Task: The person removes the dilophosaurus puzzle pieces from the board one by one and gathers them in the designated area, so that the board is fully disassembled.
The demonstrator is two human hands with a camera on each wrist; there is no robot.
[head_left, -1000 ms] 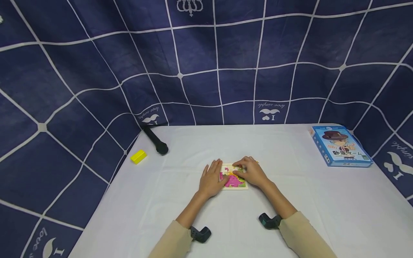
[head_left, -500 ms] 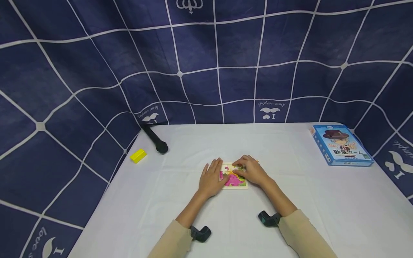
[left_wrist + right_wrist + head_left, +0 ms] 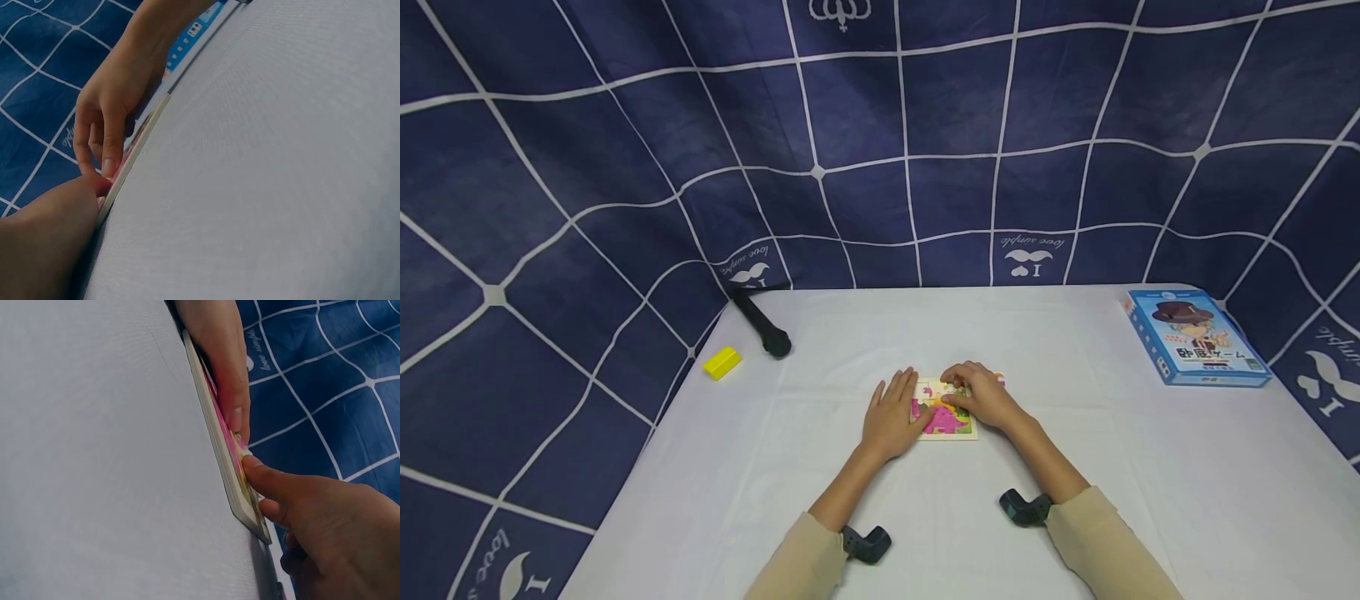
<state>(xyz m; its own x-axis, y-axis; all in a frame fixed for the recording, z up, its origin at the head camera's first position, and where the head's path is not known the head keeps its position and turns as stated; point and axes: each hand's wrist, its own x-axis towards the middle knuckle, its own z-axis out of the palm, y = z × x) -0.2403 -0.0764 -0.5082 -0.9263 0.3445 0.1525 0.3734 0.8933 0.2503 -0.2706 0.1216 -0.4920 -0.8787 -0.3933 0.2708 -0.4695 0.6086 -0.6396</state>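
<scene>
A small wooden jigsaw puzzle [image 3: 945,421] with a pink dinosaur picture lies in a pale frame at the middle of the table. My left hand [image 3: 891,419] rests flat along its left side, fingers straight, thumb over the picture. My right hand [image 3: 985,396] is over the upper right part, thumb and fingers bent around a puzzle piece; the fingers partly hide it. In the right wrist view the right thumb [image 3: 269,478] touches a pale piece edge that stands slightly proud of the puzzle. In the left wrist view the puzzle frame [image 3: 134,156] shows edge-on below both hands.
A small, partly hidden colourful thing [image 3: 1000,379] lies just beyond the right hand. A black microphone [image 3: 762,325] and a yellow block [image 3: 722,363] lie at the left. At the back right is a blue game box [image 3: 1195,339]. A dark blue checked curtain [image 3: 955,125] borders the table.
My right hand's fingers have shifted slightly on the upper right of the puzzle, and more of the colourful thing beyond them shows. The left hand stays put.
</scene>
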